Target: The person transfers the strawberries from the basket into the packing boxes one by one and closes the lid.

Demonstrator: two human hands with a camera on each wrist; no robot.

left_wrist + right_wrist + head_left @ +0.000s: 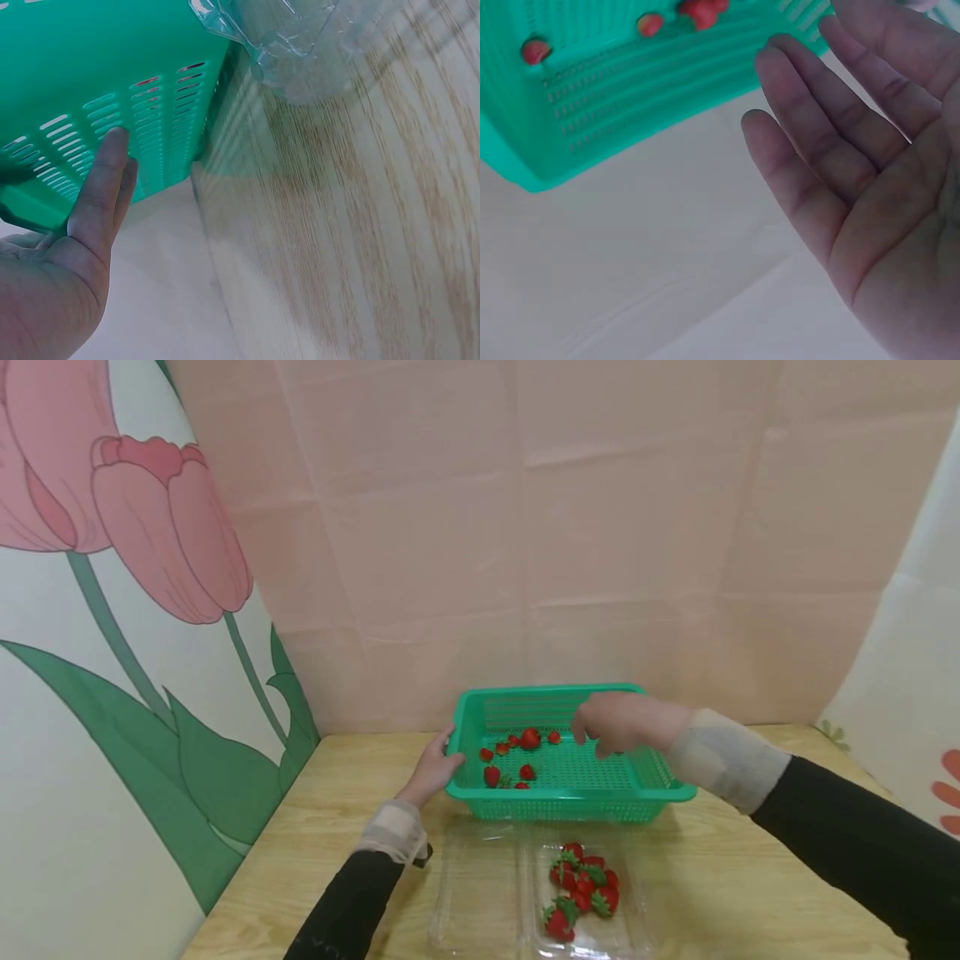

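While the green basket (570, 777) at frame center is steadied by the left hand (438, 768), fingers straight against its left wall, the right hand (618, 722) is held wide open above it, holding nothing. Strawberries (581, 885) in the clear tray at the bottom should probably be pinched gently, not squeezed.

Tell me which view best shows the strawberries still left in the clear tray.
The head view: the clear tray lies in front of the green basket, with the strawberries heaped in its right half. The left wrist view catches only an empty corner of the tray. The right wrist view misses the tray altogether.
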